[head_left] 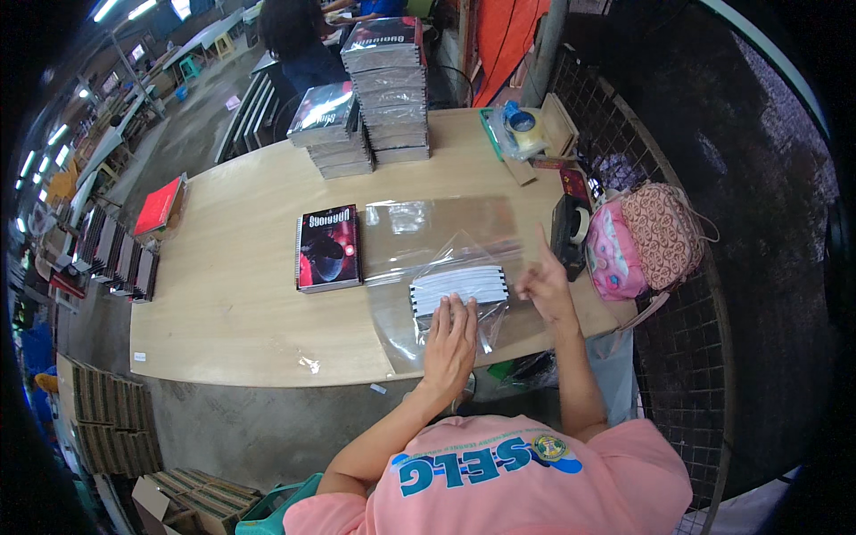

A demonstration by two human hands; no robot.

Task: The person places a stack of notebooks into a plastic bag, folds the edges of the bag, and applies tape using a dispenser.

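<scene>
Left hand (453, 343) rests on the near side of the white-edged book (459, 287), fingers straight and side by side, not clamped. That book shows black spiral bindings at both ends, sits on clear plastic sheets (441, 234) on the bench (223, 312). Right hand (547, 287) is raised just right of it, index extended, other fingers curled; can't tell if it pinches anything. Tape dispenser (563, 239) beside it. Dark-covered book (328, 251) left of the sheets.
</scene>
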